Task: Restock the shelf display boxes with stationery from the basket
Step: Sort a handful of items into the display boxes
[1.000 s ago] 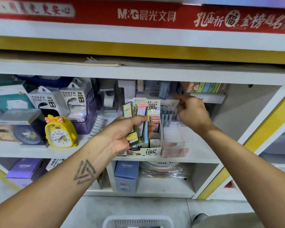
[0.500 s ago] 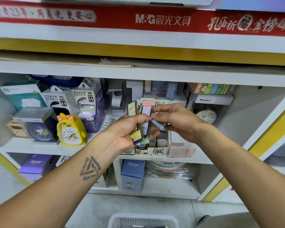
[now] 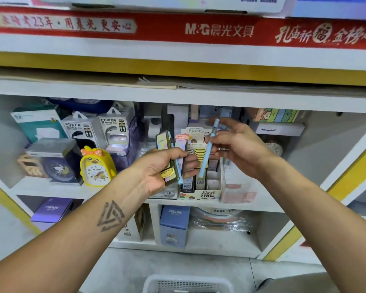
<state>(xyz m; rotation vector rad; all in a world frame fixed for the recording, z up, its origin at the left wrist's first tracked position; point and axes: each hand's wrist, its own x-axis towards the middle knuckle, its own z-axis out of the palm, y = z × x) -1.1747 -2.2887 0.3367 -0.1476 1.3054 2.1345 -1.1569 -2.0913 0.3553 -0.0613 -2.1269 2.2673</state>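
Two hands sorting stationery at the shelf display box

The left hand [image 3: 159, 168] grips a bunch of packaged stationery [image 3: 167, 153], upright, before the display box [image 3: 201, 193] on the shelf [image 3: 51, 189]; the right hand [image 3: 239, 144] pinches a light blue pen [image 3: 208, 149] tilted above the box's compartments, and the white basket [image 3: 188, 284] sits on the floor below

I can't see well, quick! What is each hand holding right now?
Left hand: curled round a bunch of pastel stationery packs.
Right hand: pinching one slim light-blue plastic pen, nearly upright.
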